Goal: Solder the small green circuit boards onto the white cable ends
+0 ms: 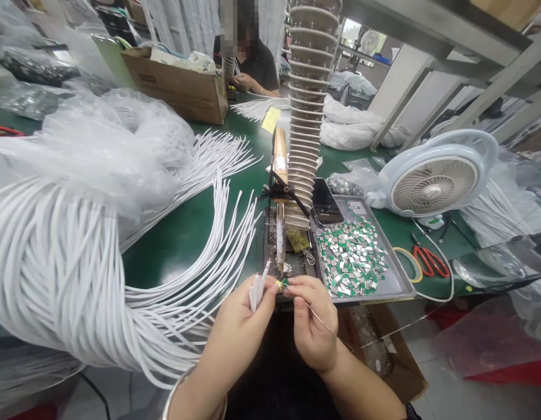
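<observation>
White flat cable ends [258, 293] stand pinched in the left hand [237, 329], thumb pressed against the fingers, while the right hand [311, 324] pinches a tiny green-and-silver metal tab [282, 283] close to their tips, the two grips nearly meeting. A grey metal tray [384, 298] heaped with matching tabs lies just beyond the right hand.

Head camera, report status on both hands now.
Left hand pinching white cable ends. Right hand pinching small green-and-silver tab. Large white cable bundle beside left hand.
</observation>
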Motion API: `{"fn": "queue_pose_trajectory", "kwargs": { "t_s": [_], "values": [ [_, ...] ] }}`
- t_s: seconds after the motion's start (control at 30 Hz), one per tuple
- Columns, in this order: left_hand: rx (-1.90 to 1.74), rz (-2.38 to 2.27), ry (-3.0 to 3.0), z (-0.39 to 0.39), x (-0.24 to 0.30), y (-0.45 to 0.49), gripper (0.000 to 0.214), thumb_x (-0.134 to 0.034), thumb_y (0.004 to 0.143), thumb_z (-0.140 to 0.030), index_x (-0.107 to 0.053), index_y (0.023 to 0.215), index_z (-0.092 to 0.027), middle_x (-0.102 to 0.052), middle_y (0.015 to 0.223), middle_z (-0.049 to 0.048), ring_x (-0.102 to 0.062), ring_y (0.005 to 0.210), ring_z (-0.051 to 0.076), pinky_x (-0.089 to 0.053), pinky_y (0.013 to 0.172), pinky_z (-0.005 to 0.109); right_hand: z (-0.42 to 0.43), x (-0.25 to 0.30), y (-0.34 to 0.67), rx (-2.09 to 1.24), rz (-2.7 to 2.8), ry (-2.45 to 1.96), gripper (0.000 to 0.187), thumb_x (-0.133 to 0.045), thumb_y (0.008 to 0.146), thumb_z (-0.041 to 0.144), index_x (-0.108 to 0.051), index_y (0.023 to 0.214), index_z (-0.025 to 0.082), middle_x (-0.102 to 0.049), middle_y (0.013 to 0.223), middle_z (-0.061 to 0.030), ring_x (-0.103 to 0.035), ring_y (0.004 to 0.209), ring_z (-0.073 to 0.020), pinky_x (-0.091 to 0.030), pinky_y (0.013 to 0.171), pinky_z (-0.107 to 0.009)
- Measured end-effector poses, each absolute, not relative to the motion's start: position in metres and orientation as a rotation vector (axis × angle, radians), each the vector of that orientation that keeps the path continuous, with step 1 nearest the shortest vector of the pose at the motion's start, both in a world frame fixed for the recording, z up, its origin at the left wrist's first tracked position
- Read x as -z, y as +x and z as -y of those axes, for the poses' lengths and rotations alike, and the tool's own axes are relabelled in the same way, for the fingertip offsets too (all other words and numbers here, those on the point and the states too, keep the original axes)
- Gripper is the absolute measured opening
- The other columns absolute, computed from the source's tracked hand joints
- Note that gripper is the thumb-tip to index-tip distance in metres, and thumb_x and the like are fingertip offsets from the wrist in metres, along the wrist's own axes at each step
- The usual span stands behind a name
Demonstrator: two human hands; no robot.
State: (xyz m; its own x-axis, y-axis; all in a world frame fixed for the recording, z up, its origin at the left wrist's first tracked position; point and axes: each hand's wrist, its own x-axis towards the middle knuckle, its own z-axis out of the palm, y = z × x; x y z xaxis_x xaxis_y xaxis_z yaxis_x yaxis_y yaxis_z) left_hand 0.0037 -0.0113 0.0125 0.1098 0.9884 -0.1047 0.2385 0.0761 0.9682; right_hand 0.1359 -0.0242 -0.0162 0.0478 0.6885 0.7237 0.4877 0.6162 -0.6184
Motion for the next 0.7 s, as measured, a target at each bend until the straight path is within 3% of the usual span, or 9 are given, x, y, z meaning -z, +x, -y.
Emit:
{"fn": "queue_pose_trajectory", "kwargs": {
  "t_s": [0.23, 0.43, 0.5, 0.57, 0.63, 0.7],
  "values": [
    [-0.924, -1.342, 1.416, 0.02, -0.002, 0.002, 0.031, -0.044, 0.09, -0.037, -0.056, 0.066, -0.022, -0.052, 0.055, -0.0032, -0.053, 0.056, 0.017, -0.042, 0.057, 0.028, 0.032, 0.02, 0.141, -0.246, 1.646, -1.002, 0.024, -0.041, 0.088, 0.009, -0.06, 0.1, 0.017, -0.067, 0.09, -0.0104, -0.066, 0.087, -0.0196, -0.058, 0.074, -0.035],
    [-1.01, -1.422, 1.284, 0.025, 0.01, -0.007, 0.036, -0.041, 0.091, -0.047, -0.064, 0.087, -0.02, -0.07, 0.089, 0.0076, -0.062, 0.089, 0.024, -0.042, 0.086, 0.036, 0.041, 0.021, 0.15, -0.259, 1.697, -1.008, 0.026, -0.042, 0.087, 0.007, -0.059, 0.104, 0.016, -0.065, 0.091, -0.0103, -0.064, 0.088, -0.019, -0.057, 0.076, -0.035],
    [-0.989, -1.411, 1.28, 0.025, 0.01, -0.009, 0.038, -0.041, 0.09, -0.049, -0.063, 0.083, -0.02, -0.066, 0.072, 0.0035, -0.061, 0.075, 0.021, -0.044, 0.077, 0.033, 0.045, 0.018, 0.154, -0.245, 1.705, -1.022, 0.027, -0.042, 0.088, 0.007, -0.058, 0.106, 0.017, -0.065, 0.091, -0.0097, -0.064, 0.088, -0.0193, -0.057, 0.076, -0.036],
    [-0.908, -1.349, 1.258, 0.025, 0.009, -0.01, 0.038, -0.043, 0.089, -0.051, -0.061, 0.076, -0.02, -0.052, 0.053, -0.0035, -0.051, 0.054, 0.017, -0.042, 0.06, 0.028, 0.046, 0.014, 0.158, -0.221, 1.712, -1.052, 0.027, -0.041, 0.089, 0.007, -0.057, 0.108, 0.019, -0.064, 0.09, -0.0083, -0.063, 0.086, -0.0188, -0.057, 0.074, -0.035],
    [-0.847, -1.26, 1.233, 0.025, 0.008, -0.012, 0.036, -0.047, 0.087, -0.051, -0.057, 0.07, -0.02, -0.042, 0.05, -0.0066, -0.04, 0.047, 0.013, -0.036, 0.05, 0.025, 0.047, 0.011, 0.165, -0.189, 1.717, -1.092, 0.027, -0.041, 0.089, 0.008, -0.056, 0.109, 0.02, -0.063, 0.088, -0.007, -0.063, 0.083, -0.0179, -0.056, 0.072, -0.034],
    [-0.835, -1.2, 1.222, 0.024, 0.008, -0.014, 0.033, -0.052, 0.084, -0.05, -0.056, 0.069, -0.02, -0.041, 0.055, -0.0062, -0.037, 0.05, 0.012, -0.034, 0.049, 0.024, 0.045, 0.01, 0.175, -0.152, 1.707, -1.148, 0.026, -0.042, 0.09, 0.009, -0.057, 0.108, 0.021, -0.062, 0.086, -0.0056, -0.062, 0.079, -0.0168, -0.055, 0.069, -0.032]
  ]
}}
